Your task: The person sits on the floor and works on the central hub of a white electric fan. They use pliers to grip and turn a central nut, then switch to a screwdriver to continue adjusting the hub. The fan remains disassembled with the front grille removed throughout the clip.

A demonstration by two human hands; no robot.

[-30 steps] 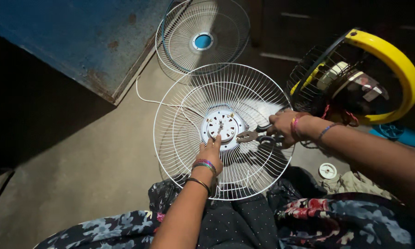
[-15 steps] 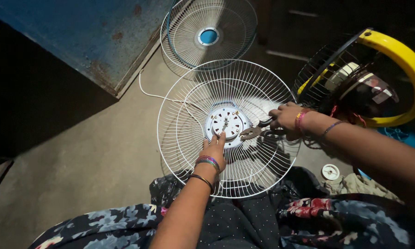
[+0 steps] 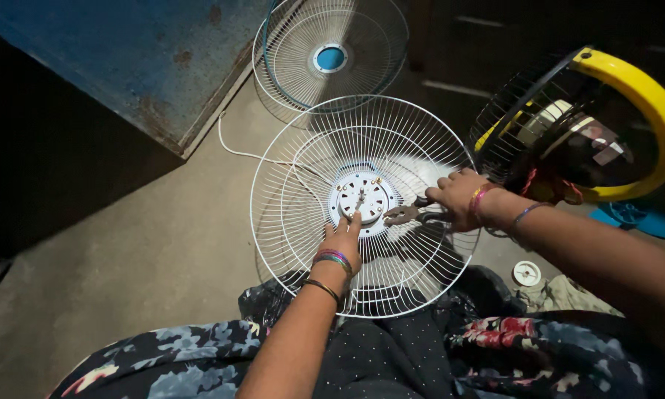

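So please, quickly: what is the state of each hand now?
Left hand: open, fingertips resting on the white hub of the white fan guard, holding nothing.
Right hand: closed around the pliers, whose tip is near the hub.

A second white wire fan guard point(image 3: 331, 59) with a blue hub is seen lying on the concrete floor point(image 3: 140, 244), against a rusted blue metal panel point(image 3: 125, 59). To the right a yellow-rimmed fan point(image 3: 598, 125) is tilted — near it a small white cap point(image 3: 526, 273) and a blue part point(image 3: 631, 216).
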